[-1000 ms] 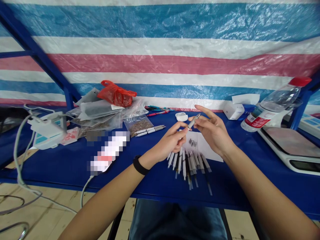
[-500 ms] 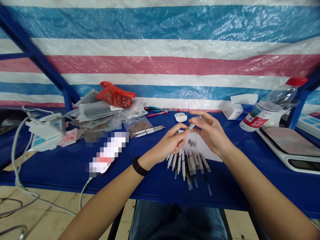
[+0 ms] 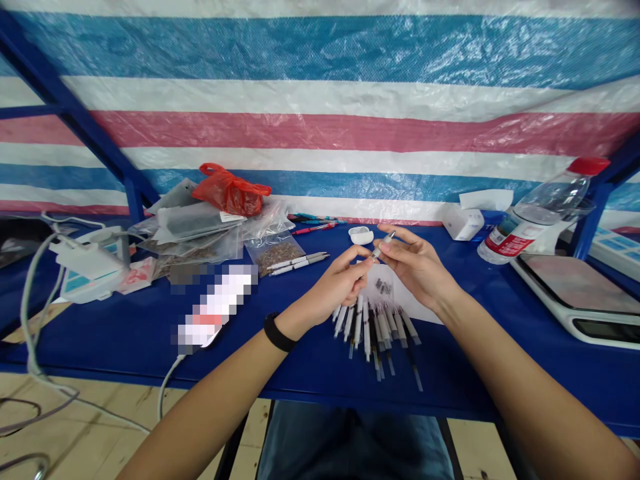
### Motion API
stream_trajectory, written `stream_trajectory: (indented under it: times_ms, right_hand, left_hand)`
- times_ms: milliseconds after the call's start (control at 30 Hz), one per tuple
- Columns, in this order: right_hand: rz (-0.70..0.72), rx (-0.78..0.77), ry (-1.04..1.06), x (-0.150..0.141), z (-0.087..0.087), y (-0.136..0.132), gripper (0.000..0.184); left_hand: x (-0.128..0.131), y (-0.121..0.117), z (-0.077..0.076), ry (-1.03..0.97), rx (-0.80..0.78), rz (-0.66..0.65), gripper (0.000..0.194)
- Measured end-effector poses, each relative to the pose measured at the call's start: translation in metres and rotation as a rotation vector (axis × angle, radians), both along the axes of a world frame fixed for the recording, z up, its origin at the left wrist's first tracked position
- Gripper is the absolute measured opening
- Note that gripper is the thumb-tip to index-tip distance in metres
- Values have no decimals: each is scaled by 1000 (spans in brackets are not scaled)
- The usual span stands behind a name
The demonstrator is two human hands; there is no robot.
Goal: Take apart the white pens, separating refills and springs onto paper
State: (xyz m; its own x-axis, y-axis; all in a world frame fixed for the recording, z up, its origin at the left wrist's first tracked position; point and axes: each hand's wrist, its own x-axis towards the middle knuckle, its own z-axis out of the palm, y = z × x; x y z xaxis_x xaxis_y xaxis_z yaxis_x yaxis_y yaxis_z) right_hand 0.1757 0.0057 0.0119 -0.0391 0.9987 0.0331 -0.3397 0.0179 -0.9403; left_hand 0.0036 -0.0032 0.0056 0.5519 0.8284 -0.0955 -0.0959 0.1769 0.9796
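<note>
Left grip (image 3: 345,283) and right grip (image 3: 417,267) together pinch a slim pen piece (image 3: 384,245), its silver tip slanting up and away from me. Just below my grip, pen barrels (image 3: 367,330) lie fanned on the blue counter (image 3: 300,360); just beyond it sits a white case (image 3: 361,235).

the held pen piece (image 3: 389,239) was partly hidden; gray bits (image 3: 383,287) were too small to identify; the phone screen (image 3: 220,307) was pixelated.

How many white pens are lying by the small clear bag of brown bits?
2. One pen lies on the side nearer the bag; a second pen lies alongside, nearer the camera. The bag might hide others.
</note>
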Motion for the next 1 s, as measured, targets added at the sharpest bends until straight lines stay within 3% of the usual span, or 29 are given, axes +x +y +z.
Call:
stream_trajectory:
  times_ms: [67,167,433,800,1000]
  right_hand:
    - [51,17,21,2,1,0,46]
    - [62,44,19,1,2,-2,38]
    - [-147,50,-11,8,2,4,33]
    - [-284,101,-4,34,14,11,29]
    - [-106,63,-238,32,16,7,37]
  left_hand:
    - [-1,0,1,2,3,-2,14]
    - [-1,-1,1,-5,23,-22,15]
    - [-2,-1,2,27,30,-17,14]
    - [-4,-1,1,66,80,-64,19]
    - [-3,-1,3,86,78,-43,16]
